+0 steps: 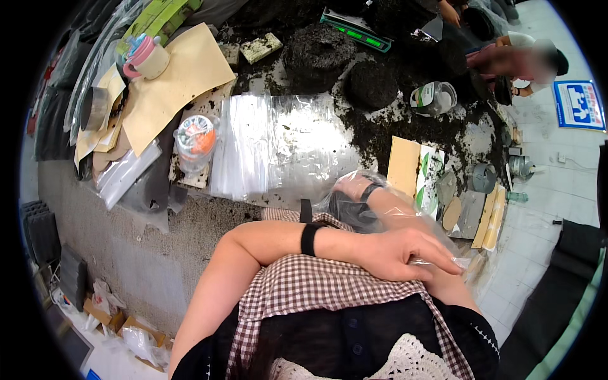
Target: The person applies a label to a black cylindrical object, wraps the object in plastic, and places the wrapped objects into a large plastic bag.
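Observation:
My left hand (411, 256) reaches across my body over my right forearm, its fingers closed on the edge of a clear plastic bag (402, 209). My right hand (354, 187) is inside that bag, seen hazily through the film near the table's front edge; whether its fingers hold anything is unclear. Just left of it, a stack of clear plastic bags (253, 145) lies on the table, beside a clear container with orange contents (196, 142).
Dark soil mounds (316, 54) cover the back. Around them are a clear tub (430, 98), pink-and-white mug (149, 60), tan sheets (180, 69) and board offcuts (481, 215). A person (506, 63) works at back right. Cardboard boxes (101, 316) sit low left.

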The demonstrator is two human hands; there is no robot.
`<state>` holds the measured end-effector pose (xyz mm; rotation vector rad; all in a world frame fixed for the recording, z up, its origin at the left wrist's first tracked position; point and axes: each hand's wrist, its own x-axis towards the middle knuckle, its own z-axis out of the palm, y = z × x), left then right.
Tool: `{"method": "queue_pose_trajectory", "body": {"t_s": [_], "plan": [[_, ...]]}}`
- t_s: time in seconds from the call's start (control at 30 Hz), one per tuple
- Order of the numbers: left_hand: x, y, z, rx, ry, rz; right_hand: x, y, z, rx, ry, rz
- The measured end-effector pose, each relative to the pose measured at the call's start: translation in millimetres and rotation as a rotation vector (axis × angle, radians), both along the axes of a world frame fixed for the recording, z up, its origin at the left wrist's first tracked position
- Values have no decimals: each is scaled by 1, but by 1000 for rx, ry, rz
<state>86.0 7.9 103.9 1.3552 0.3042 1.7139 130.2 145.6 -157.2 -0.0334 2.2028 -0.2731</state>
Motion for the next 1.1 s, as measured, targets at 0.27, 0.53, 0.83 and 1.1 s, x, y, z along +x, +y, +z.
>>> {"method": "queue_pose_trajectory", "body": {"t_s": [0.27, 0.53, 0.83, 1.1], "plan": [[-103, 3, -102, -965, -214, 240, 30, 11, 181, -837, -28, -743], [-203, 15, -212, -1408, -510, 435, -218, 254, 181, -880, 491, -991], [-306, 115, -259, -1417, -868, 649, -351, 256, 21, -935, -61, -1247], [-294, 140, -266, -1540, -703, 641, -301, 236, 77, -977, 109, -1109]]}}
